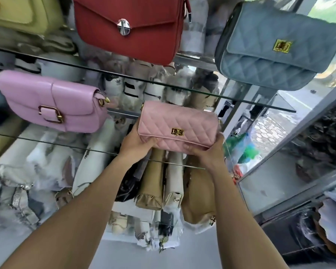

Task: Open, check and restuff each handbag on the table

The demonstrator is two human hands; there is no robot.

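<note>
Both hands, left hand (136, 142) and right hand (208, 150), grip the closed pink quilted handbag (177, 126) by its lower corners.

Both hands hold a pink quilted handbag (177, 123) by its ends, the left hand (136, 141) and right hand (208, 152) curled under it, flap down, gold clasp (177, 132) facing up; a lilac bag (50, 101), red bag (132, 26) and blue quilted bag (275, 45) lie on the glass surface (182, 88)
</note>
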